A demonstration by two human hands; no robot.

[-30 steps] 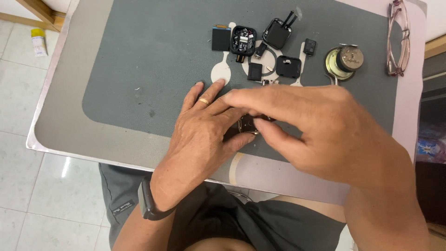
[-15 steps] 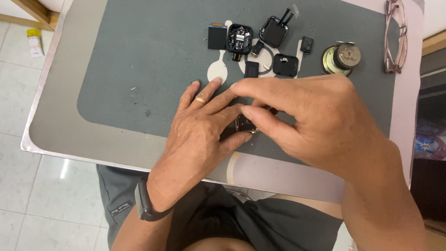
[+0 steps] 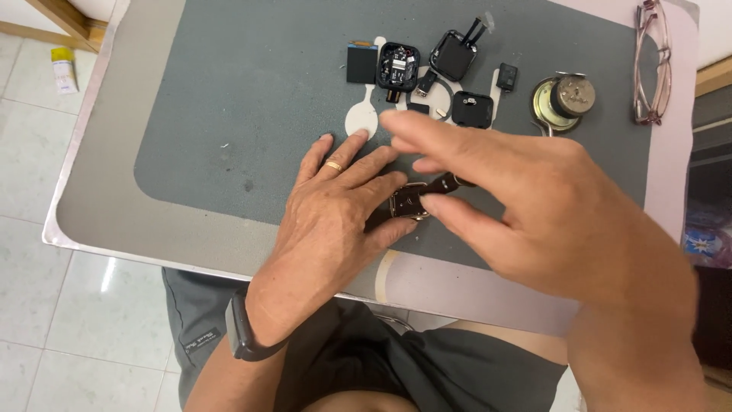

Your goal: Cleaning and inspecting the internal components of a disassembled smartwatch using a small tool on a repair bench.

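A small silver watch case [image 3: 406, 200] with a dark strap [image 3: 450, 183] lies on the grey mat [image 3: 252, 114] near the table's front edge. My left hand [image 3: 328, 229], with a gold ring on one finger, lies flat over the watch's left side, index finger and thumb clamped around the case. My right hand [image 3: 534, 206] comes in from the right. Its thumb touches the case's right edge and the strap runs between thumb and middle finger. The index finger is lifted and stretched out above. The left part of the strap is hidden under my left hand.
Several taken-apart black square parts [image 3: 427, 72], a small dark screen [image 3: 361, 62] and white round pads [image 3: 363, 120] lie at the mat's far side. A round metal part [image 3: 566, 99] and eyeglasses [image 3: 652, 65] sit at the right. A small bottle [image 3: 62, 70] lies on the tiled floor.
My right hand's fingers have spread and the index finger has lifted, uncovering the silver case. My left hand has stayed on the watch.
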